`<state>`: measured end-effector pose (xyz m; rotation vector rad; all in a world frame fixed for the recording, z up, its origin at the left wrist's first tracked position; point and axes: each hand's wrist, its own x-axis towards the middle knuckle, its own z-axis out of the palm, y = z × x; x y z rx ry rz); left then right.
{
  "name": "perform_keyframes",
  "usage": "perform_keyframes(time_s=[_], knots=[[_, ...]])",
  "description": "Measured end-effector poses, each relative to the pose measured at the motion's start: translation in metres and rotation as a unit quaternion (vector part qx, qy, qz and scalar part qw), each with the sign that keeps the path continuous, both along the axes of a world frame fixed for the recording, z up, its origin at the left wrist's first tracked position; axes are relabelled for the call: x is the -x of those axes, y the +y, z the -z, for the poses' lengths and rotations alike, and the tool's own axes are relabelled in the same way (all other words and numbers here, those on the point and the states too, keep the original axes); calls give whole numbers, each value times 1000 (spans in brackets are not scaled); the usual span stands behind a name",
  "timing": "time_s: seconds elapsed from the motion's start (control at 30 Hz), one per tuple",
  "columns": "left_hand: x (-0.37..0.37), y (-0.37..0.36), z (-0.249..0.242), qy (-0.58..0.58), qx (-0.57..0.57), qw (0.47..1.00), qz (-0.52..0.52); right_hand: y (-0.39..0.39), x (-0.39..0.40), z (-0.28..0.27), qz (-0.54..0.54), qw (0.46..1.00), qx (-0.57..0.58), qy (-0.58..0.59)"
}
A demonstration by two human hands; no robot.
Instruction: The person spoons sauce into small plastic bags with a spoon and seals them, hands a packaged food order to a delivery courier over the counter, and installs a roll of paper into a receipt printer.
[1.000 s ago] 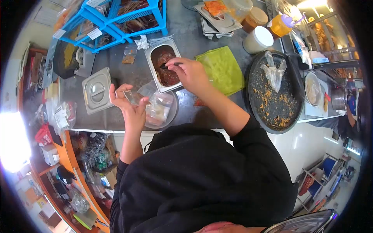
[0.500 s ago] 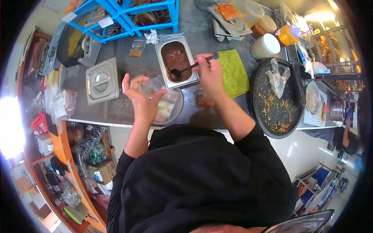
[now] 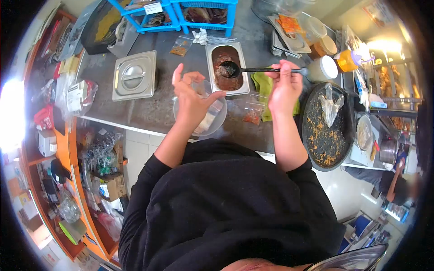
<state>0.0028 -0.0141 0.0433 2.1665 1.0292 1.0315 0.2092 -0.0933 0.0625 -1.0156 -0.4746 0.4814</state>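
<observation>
From here I have my left hand [image 3: 193,100] curved wide around a clear cup [image 3: 200,87], my right hand [image 3: 286,90] pinching the black spoon [image 3: 231,69], its bowl at the sauce [image 3: 226,83] beyond and between both hands.

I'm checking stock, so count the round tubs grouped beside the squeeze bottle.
3: a white tub nearest the big black tray, a brown tub just behind it, and a clear tub farthest back. Others may be hidden.
</observation>
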Motion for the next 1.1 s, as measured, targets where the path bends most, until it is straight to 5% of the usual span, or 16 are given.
perform_keyframes(time_s=[0.37, 0.5, 0.73, 1.1], knots=[[-14, -5, -7, -51, -21, 998, -28, -1, 52, -64, -86, 936, -142, -311], [-15, -9, -17, -44, -27, 997, -56, -1, 60, -74, -22, 847, -154, -508], [-14, -10, -19, -57, -32, 996, -57, -6, 71, -78, -19, 809, -148, -568], [-14, -9, -17, -57, -14, 997, -58, -8, 72, -71, -4, 821, -143, -553]])
